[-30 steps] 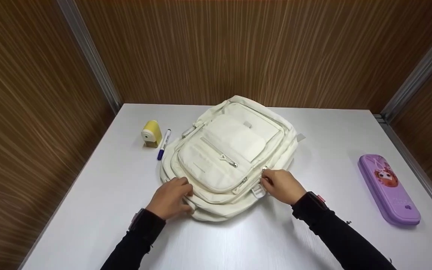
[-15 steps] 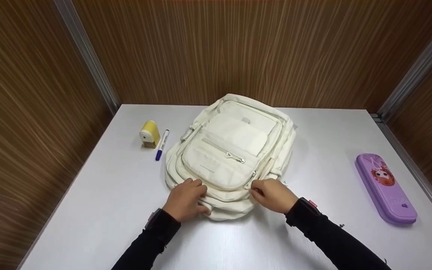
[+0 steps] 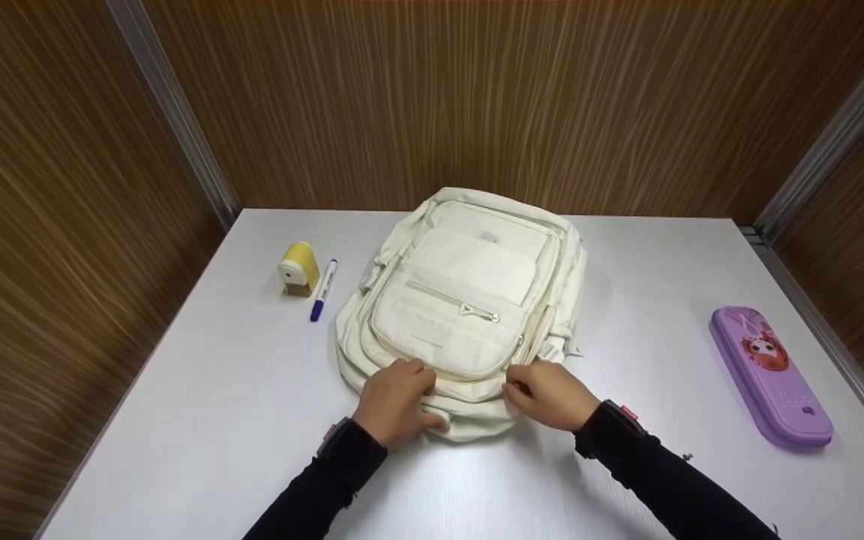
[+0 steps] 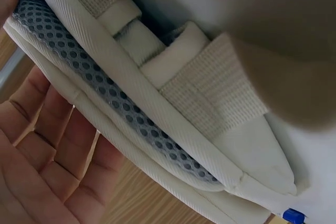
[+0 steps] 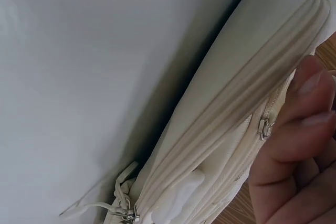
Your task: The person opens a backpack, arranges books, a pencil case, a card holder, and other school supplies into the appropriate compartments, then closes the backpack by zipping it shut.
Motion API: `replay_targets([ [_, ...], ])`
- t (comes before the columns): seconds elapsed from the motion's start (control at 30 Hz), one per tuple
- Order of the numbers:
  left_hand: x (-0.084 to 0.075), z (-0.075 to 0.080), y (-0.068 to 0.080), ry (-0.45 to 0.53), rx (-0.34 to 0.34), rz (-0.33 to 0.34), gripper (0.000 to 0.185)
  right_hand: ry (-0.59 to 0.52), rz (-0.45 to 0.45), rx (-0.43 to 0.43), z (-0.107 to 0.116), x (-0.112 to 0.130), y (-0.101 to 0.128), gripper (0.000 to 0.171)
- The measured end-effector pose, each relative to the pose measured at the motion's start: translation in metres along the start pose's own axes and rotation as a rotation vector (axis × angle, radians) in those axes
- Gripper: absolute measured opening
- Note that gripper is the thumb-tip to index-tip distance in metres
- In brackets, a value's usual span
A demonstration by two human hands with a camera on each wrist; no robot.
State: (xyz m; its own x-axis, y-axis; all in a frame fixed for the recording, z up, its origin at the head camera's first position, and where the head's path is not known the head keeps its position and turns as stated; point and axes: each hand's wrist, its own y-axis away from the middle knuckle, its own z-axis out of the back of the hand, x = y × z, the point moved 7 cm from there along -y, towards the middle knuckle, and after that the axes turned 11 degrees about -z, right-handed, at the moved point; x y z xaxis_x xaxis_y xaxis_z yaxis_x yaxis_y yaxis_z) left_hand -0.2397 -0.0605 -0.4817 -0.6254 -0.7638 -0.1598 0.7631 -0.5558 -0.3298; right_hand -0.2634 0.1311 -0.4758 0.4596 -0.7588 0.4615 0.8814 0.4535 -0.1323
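Observation:
A cream backpack (image 3: 462, 300) lies on the white table with its zipped front pocket upward. My left hand (image 3: 400, 403) grips its near edge, thumb below and fingers over the top. In the left wrist view, that hand's fingers (image 4: 63, 145) curl beside the rim, with grey mesh padding (image 4: 110, 95) next to them. My right hand (image 3: 552, 394) pinches at the backpack's near right corner, on the zip line; the zipper pull is hidden by the fingers. In the right wrist view, a metal zipper slider (image 5: 265, 128) shows right beside the fingertips.
A yellow and white pencil sharpener (image 3: 298, 268) and a white marker (image 3: 324, 291) with a blue cap lie left of the backpack. A purple pencil case (image 3: 772, 375) lies at the right. Wood-grain panels (image 3: 432, 105) stand behind and at both sides.
The backpack has turned so that it points straighter away from me. My left hand has moved right along the near edge. My right hand has moved left and nearer along the zip.

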Motion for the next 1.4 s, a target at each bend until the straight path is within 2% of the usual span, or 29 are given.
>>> replay_targets([
  [0.23,-0.016,-0.005,-0.011,-0.055,0.0,0.013,0.051,0.003,0.051,0.024,-0.006,0.015,0.007,0.029],
  [0.5,-0.029,-0.007,-0.018,-0.106,0.024,0.051,0.052,0.009,0.017,0.003,-0.004,0.013,0.011,0.03],
  [0.6,-0.033,-0.006,-0.017,-0.116,0.025,0.01,0.05,-0.012,-0.001,0.02,-0.002,0.008,0.012,0.028],
  [0.7,-0.031,0.001,-0.012,-0.056,0.026,-0.058,0.046,-0.037,-0.021,0.028,0.0,0.002,0.013,0.026],
  [0.77,-0.024,0.007,-0.006,-0.013,0.021,-0.101,0.044,-0.048,-0.025,0.025,0.002,-0.001,0.015,0.023],
  [0.87,-0.002,0.016,0.006,0.028,0.015,-0.101,0.046,-0.06,-0.029,0.02,0.006,-0.004,0.018,0.015],
  [0.93,0.016,0.019,0.014,0.013,0.003,-0.07,0.051,-0.073,-0.038,0.027,0.007,-0.006,0.019,0.011],
  [1.03,0.043,0.019,0.024,0.013,-0.003,0.017,0.058,-0.095,-0.052,0.038,0.008,-0.009,0.021,0.009],
  [1.13,0.062,0.016,0.03,0.036,0.007,0.082,0.066,-0.111,-0.053,0.028,0.011,-0.011,0.023,0.01],
  [1.23,0.071,0.013,0.031,0.062,0.031,0.101,0.068,-0.118,-0.051,0.001,0.014,-0.013,0.024,0.012],
  [1.4,0.071,0.011,0.027,0.033,0.048,0.068,0.06,-0.126,-0.072,-0.036,0.019,-0.017,0.027,0.015],
])
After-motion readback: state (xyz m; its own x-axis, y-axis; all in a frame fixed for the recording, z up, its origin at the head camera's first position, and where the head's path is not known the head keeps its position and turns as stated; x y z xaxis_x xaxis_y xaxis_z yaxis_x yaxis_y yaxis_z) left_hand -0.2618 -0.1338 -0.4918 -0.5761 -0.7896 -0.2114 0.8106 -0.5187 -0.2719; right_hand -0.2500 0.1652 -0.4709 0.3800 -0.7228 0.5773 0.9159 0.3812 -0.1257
